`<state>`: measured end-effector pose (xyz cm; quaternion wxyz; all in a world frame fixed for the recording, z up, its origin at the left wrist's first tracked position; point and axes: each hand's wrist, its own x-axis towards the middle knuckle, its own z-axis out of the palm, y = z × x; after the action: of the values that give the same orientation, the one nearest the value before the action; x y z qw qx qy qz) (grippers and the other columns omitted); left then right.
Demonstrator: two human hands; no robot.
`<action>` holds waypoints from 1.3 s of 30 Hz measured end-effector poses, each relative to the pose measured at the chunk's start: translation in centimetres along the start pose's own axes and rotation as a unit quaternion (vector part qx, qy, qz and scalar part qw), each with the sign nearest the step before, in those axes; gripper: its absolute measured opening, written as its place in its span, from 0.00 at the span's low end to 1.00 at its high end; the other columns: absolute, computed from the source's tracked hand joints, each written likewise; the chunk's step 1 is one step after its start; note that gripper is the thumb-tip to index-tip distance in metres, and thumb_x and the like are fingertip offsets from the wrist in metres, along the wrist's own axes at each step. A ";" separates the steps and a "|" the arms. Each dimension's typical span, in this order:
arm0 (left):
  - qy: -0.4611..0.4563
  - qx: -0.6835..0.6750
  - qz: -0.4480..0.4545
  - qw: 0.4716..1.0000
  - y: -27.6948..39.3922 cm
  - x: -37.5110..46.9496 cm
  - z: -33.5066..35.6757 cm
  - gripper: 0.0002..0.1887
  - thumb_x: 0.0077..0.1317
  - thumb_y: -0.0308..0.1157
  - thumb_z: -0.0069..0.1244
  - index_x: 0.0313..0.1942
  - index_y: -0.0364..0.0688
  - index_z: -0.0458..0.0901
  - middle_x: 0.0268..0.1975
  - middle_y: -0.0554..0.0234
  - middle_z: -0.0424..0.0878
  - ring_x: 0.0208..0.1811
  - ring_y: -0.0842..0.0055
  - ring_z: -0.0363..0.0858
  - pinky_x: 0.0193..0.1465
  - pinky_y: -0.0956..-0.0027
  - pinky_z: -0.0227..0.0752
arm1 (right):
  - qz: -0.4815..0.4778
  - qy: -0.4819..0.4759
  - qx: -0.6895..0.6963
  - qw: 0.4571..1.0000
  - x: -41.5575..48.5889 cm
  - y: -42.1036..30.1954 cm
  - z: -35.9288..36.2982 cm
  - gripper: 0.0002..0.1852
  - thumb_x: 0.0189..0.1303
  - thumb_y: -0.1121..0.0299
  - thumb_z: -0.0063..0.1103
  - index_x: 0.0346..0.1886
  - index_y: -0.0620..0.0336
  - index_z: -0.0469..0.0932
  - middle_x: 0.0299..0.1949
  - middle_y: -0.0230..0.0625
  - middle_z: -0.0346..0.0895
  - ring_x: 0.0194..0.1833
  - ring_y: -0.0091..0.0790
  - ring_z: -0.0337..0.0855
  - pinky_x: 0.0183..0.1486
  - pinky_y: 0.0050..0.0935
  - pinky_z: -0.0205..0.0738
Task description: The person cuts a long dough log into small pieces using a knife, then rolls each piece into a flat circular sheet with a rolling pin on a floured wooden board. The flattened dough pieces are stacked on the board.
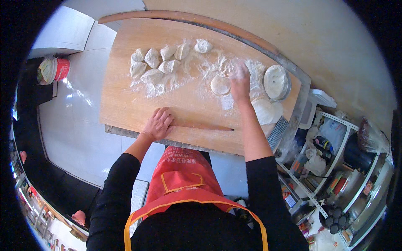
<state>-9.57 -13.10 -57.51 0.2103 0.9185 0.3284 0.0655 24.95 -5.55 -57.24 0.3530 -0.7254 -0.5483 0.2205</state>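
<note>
On a floured wooden board (125,103), my left hand (159,122) lies over the left end of a tapered wooden rolling pin (204,126), its fingers curled. My right hand (240,77) is lowered into loose flour (224,64) at the right; its fingers are blurred, and whether they hold anything is hidden. Just left of it sits a flat dough round (220,85). A round bowl of flour (276,82) stands to the right, with overlapping thin dough sheets (267,110) nearer me. Several floured dough pieces (153,58) are grouped at the upper left, one dough piece (203,45) apart from them.
A wooden pole (188,15) runs along the board's far edge by the wall. At right, metal shelving (333,169) holds bags and containers. A striped item (278,133) lies at the board's right corner. A red and white bucket (59,70) stands at far left.
</note>
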 end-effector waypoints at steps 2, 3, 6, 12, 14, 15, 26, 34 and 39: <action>0.009 0.002 -0.001 1.000 -0.1 0.0 0.1 0.19 0.61 0.43 0.54 0.46 0.40 0.77 0.54 0.52 0.74 0.65 0.56 0.66 0.69 0.52 0.57 | -0.105 -0.102 -0.171 0.974 -1.1 -0.3 -1.4 0.28 0.58 0.68 0.60 0.62 0.67 0.70 0.71 0.53 0.56 0.72 0.54 0.53 0.73 0.47 0.50; 0.009 -0.011 0.002 1.000 -0.1 0.1 0.2 0.19 0.59 0.42 0.55 0.46 0.39 0.77 0.55 0.50 0.73 0.65 0.54 0.66 0.69 0.51 0.58 | -0.121 -0.175 -0.263 0.941 -1.7 -0.6 -1.7 0.27 0.57 0.69 0.62 0.61 0.66 0.72 0.71 0.52 0.57 0.72 0.54 0.54 0.73 0.47 0.51; 0.007 -0.033 0.006 0.999 -0.2 0.1 0.2 0.21 0.57 0.41 0.58 0.46 0.38 0.76 0.56 0.47 0.72 0.64 0.52 0.67 0.68 0.48 0.59 | -0.074 -0.246 -0.227 0.939 -2.5 -1.8 -2.3 0.28 0.51 0.72 0.68 0.58 0.61 0.73 0.68 0.45 0.63 0.68 0.52 0.62 0.71 0.43 0.56; 0.023 -0.016 0.011 1.000 0.0 -0.1 -0.4 0.20 0.59 0.42 0.56 0.47 0.38 0.77 0.54 0.50 0.74 0.64 0.54 0.68 0.68 0.52 0.59 | -0.202 -0.222 -0.185 0.936 -3.1 -2.2 -2.6 0.32 0.50 0.74 0.67 0.62 0.62 0.69 0.69 0.46 0.63 0.68 0.55 0.63 0.71 0.45 0.57; 0.023 -0.005 0.009 1.000 0.1 0.0 -0.6 0.19 0.61 0.43 0.54 0.46 0.40 0.77 0.52 0.53 0.75 0.64 0.57 0.68 0.69 0.55 0.59 | -0.221 -0.189 -0.170 0.942 -3.8 -1.9 -1.9 0.36 0.52 0.72 0.66 0.67 0.63 0.64 0.71 0.49 0.58 0.71 0.55 0.59 0.73 0.46 0.53; 0.037 -0.007 0.012 0.999 0.2 0.1 -0.7 0.18 0.61 0.42 0.53 0.46 0.40 0.77 0.52 0.53 0.75 0.64 0.57 0.68 0.69 0.55 0.59 | -0.235 -0.157 -0.169 0.944 -4.3 -1.9 -1.2 0.38 0.55 0.69 0.65 0.70 0.64 0.60 0.73 0.51 0.56 0.72 0.55 0.56 0.74 0.46 0.50; 0.011 0.038 0.047 0.998 -0.9 -0.4 -3.1 0.18 0.62 0.43 0.53 0.44 0.37 0.78 0.53 0.54 0.77 0.64 0.59 0.69 0.69 0.55 0.59 | -0.170 -0.254 -0.192 0.932 -16.0 -7.4 1.8 0.41 0.64 0.52 0.53 0.75 0.65 0.53 0.78 0.47 0.45 0.78 0.50 0.44 0.77 0.55 0.32; 0.136 0.014 0.005 0.991 -4.9 8.0 -5.0 0.33 0.65 0.44 0.50 0.68 0.40 0.63 0.77 0.46 0.49 0.79 0.55 0.44 0.79 0.52 0.38 | -0.098 -0.088 -0.293 0.947 -11.1 -5.2 2.6 0.36 0.67 0.53 0.49 0.73 0.65 0.58 0.77 0.51 0.48 0.78 0.51 0.44 0.75 0.60 0.32; -0.102 -0.031 0.001 0.994 -2.8 0.8 -3.9 0.40 0.66 0.47 0.45 0.74 0.40 0.51 0.78 0.43 0.41 0.80 0.52 0.40 0.79 0.50 0.34 | -0.025 -0.224 -0.240 0.944 -18.8 -7.3 1.8 0.37 0.66 0.53 0.49 0.73 0.65 0.58 0.77 0.52 0.46 0.78 0.51 0.44 0.76 0.58 0.33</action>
<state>-11.57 -9.31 -55.24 0.2711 0.9139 0.3017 -0.0182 13.28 -21.85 -54.18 0.0423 -0.7069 -0.6674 0.2304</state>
